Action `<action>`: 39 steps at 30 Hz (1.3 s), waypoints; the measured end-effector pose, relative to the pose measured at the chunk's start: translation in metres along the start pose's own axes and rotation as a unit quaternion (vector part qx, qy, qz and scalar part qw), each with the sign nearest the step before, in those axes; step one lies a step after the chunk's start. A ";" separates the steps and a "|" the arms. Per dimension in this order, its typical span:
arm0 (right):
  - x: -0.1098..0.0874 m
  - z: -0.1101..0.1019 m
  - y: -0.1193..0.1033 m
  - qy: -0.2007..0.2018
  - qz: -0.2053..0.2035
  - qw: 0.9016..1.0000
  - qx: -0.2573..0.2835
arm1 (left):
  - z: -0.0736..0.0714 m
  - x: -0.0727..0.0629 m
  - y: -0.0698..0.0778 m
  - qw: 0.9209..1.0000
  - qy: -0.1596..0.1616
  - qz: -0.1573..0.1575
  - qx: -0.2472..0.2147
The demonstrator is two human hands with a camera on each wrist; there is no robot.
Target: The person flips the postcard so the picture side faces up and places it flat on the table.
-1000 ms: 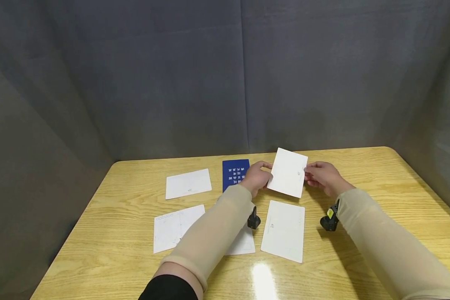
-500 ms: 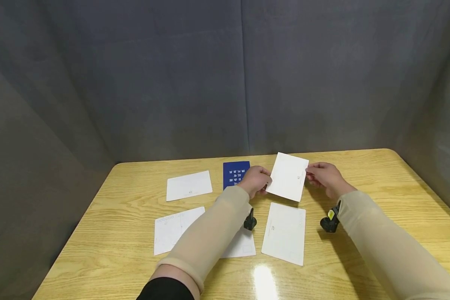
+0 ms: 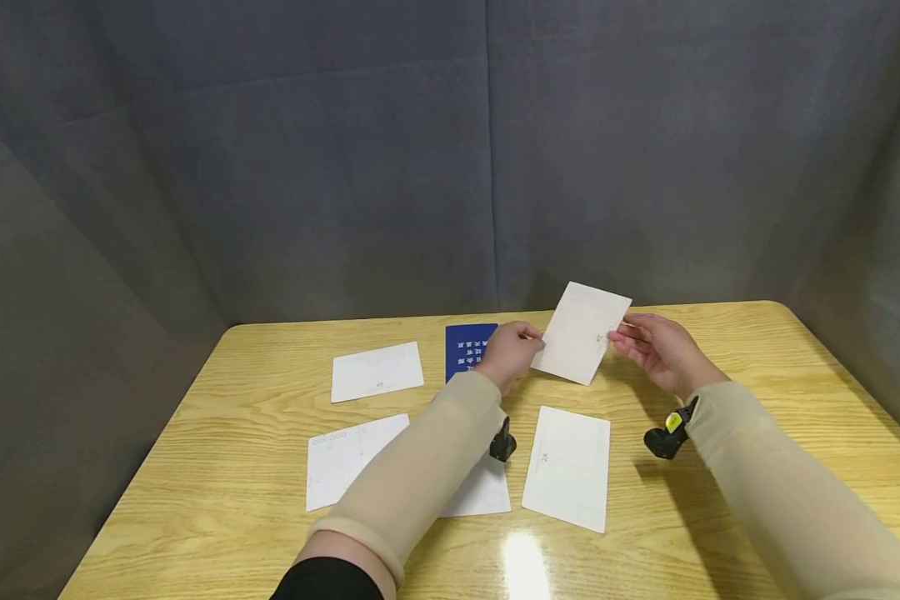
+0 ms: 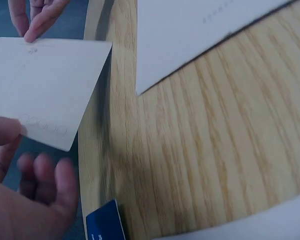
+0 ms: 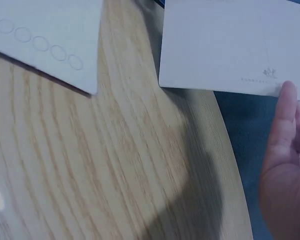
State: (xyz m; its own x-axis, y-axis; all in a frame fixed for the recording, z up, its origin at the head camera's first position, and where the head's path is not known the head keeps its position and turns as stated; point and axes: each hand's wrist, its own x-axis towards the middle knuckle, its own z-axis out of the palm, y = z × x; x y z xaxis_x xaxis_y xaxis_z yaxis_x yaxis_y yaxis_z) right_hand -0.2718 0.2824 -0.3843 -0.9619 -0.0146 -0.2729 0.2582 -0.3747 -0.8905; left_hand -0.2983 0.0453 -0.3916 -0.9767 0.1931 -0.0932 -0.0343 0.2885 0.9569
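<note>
A white postcard (image 3: 581, 333) with a small printed mark is held up, tilted, over the far part of the table. My left hand (image 3: 512, 354) pinches its left edge; the left wrist view shows the thumb on the printed circles, the other fingers loosely bent below. At the opposite edge, my right hand (image 3: 663, 350) holds the card lightly, its thumb tip on the face and the fingers partly hidden behind. A blue card (image 3: 465, 346) with white characters lies just left of my left hand, partly covered by it. Another white postcard (image 3: 567, 467) lies nearer, below the raised one.
More white cards lie on the wooden table (image 3: 217, 467): one at the back left (image 3: 377, 372), a card with circles (image 3: 348, 458) at front left, and one (image 3: 487, 487) partly under my left forearm. A grey curtain (image 3: 360, 167) stands behind the table.
The held postcard has risen and shifted a little to the right. My right hand has moved slightly right, its fingers spreading more. My left hand keeps its pinch; the cards on the table stay put.
</note>
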 end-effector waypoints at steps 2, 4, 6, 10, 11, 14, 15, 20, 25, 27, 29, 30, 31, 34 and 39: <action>-0.001 -0.002 -0.001 -0.007 0.012 1.000 0.017 | 0.001 -0.001 0.001 1.000 0.004 0.008 0.000; -0.002 -0.005 0.000 -0.019 0.023 0.999 0.011 | 0.001 -0.002 0.001 1.000 0.009 0.014 -0.001; -0.002 -0.007 0.000 -0.036 0.031 0.999 -0.002 | 0.001 -0.002 0.000 1.000 0.015 0.020 -0.010; -0.001 -0.009 0.002 -0.061 0.035 0.997 -0.025 | 0.000 -0.001 0.000 0.999 0.026 0.020 -0.039; -0.001 -0.009 0.002 -0.067 0.034 0.997 -0.026 | -0.001 -0.001 0.001 0.998 0.029 0.019 -0.046; -0.001 -0.008 0.000 -0.078 0.031 0.996 -0.022 | -0.003 0.001 0.002 0.997 0.029 0.021 -0.068; -0.001 -0.008 0.000 -0.079 0.030 0.996 -0.021 | -0.003 0.001 0.002 0.997 0.027 0.024 -0.075; 0.000 -0.006 0.000 -0.074 0.028 0.996 -0.039 | -0.006 0.000 0.004 0.995 0.010 0.039 -0.093; 0.002 -0.005 0.002 -0.062 0.026 0.995 -0.073 | -0.006 -0.001 0.004 0.995 0.004 0.041 -0.090; 0.003 -0.006 0.003 -0.059 0.023 0.993 -0.097 | -0.005 -0.001 0.004 0.995 0.005 0.040 -0.095; 0.004 -0.006 0.005 -0.057 0.022 0.990 -0.124 | -0.004 0.000 0.003 0.993 0.006 0.036 -0.108; 0.004 -0.006 0.005 -0.056 0.023 0.989 -0.133 | -0.003 0.000 0.003 0.993 0.007 0.035 -0.114; 0.005 -0.006 0.006 -0.056 0.023 0.988 -0.139 | -0.002 0.001 0.003 0.992 0.007 0.035 -0.121; 0.005 -0.006 0.009 -0.055 0.025 0.988 -0.146 | -0.001 0.003 0.002 0.989 0.004 0.032 -0.142; 0.005 -0.003 0.013 -0.061 0.021 0.986 -0.152 | 0.000 0.003 0.001 0.988 0.003 0.025 -0.152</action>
State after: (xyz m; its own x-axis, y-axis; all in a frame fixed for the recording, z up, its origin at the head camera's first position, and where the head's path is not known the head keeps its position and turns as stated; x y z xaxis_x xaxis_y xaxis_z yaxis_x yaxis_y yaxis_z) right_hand -0.2731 0.2802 -0.3980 -0.9488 -0.1425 -0.2819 0.2946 -0.0772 -0.9525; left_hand -0.3011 0.0465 -0.3907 -0.9802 0.1935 -0.0432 -0.0474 -0.0173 0.9987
